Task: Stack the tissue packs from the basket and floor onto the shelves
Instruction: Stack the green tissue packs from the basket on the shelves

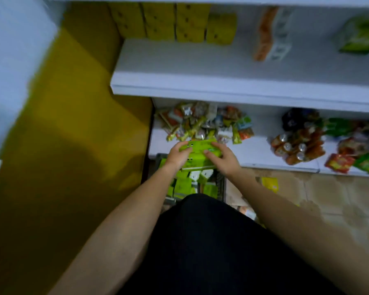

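Dark fabric (211, 248) fills the foreground, with two bare forearms stretched forward past it. The left hand (178, 155) and right hand (224, 158) each curl their fingers over one end of a flat, glossy green tissue pack (197, 146), holding it level above a grey wire basket (221, 185). More green packs (182, 186) lie in the basket. A yellow pack (270, 184) rests on the tiled floor (332, 201). Beyond, crinkly snack packets (205, 124) heap on the white lower shelf (256, 161). Blocky yellow packs (168, 22) stand at the back of the smooth middle shelf (200, 67).
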`<state>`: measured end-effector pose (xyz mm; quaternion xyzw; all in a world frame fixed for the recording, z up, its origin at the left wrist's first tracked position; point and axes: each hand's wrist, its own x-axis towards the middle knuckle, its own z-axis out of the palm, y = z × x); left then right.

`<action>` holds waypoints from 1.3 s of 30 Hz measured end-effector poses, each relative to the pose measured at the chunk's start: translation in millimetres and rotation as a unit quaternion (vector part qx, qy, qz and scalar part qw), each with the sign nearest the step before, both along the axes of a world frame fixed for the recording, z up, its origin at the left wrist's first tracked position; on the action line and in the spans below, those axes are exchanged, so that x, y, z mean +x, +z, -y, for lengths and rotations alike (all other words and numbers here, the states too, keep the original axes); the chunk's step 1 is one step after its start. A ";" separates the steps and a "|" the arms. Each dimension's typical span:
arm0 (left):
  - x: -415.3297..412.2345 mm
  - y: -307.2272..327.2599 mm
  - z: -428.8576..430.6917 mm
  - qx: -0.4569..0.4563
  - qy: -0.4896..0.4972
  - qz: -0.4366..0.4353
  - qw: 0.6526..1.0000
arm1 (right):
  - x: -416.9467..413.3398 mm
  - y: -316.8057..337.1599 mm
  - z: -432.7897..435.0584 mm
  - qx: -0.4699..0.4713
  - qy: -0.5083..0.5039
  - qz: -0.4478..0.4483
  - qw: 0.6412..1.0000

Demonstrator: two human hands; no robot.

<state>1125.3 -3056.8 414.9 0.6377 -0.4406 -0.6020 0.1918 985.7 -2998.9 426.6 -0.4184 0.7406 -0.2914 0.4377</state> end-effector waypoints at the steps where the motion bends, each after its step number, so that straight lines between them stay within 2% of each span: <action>1: 0.1 12.4 8.8 -0.028 0.008 -0.014 0.999 | -0.7 14.9 7.9 -0.032 -0.002 -0.013 0.999; 5: 2.1 76.9 32.0 -0.150 0.089 -0.084 0.981 | 1.9 71.4 37.8 -0.180 0.001 -0.068 0.981; 9: 6.2 131.7 57.8 -0.269 0.097 -0.157 0.945 | 9.6 130.5 64.1 -0.292 -0.035 -0.077 0.953; 14: -3.0 198.6 93.0 -0.400 0.091 -0.170 0.896 | 10.6 193.5 101.5 -0.379 -0.075 -0.063 0.920; 16: -9.3 216.3 107.0 -0.437 0.096 -0.154 0.881 | 8.1 212.0 118.0 -0.417 -0.087 -0.084 0.901; 19: -23.1 239.3 127.8 -0.463 0.087 -0.174 0.865 | -0.8 232.9 140.0 -0.472 -0.101 -0.123 0.867; 23: -49.0 268.6 159.9 -0.474 0.032 -0.217 0.853 | -29.1 252.9 169.2 -0.489 -0.112 -0.146 0.853; 26: -72.9 286.3 191.2 -0.446 -0.056 -0.233 0.862 | -62.1 272.7 194.1 -0.467 -0.112 -0.129 0.867; 29: -99.0 295.2 232.8 -0.485 -0.103 -0.145 0.856 | -99.3 287.5 224.7 -0.446 -0.095 -0.106 0.883; 33: -140.0 305.7 287.9 -0.533 -0.067 0.026 0.843 | -143.2 297.2 279.4 -0.457 -0.085 -0.137 0.875; 35: -162.6 312.1 307.8 -0.532 -0.033 0.028 0.846 | -161.2 301.4 308.4 -0.460 -0.087 -0.146 0.871; 39: -195.2 311.2 338.6 -0.516 0.005 -0.003 0.857 | -188.0 303.0 359.5 -0.433 -0.093 -0.126 0.888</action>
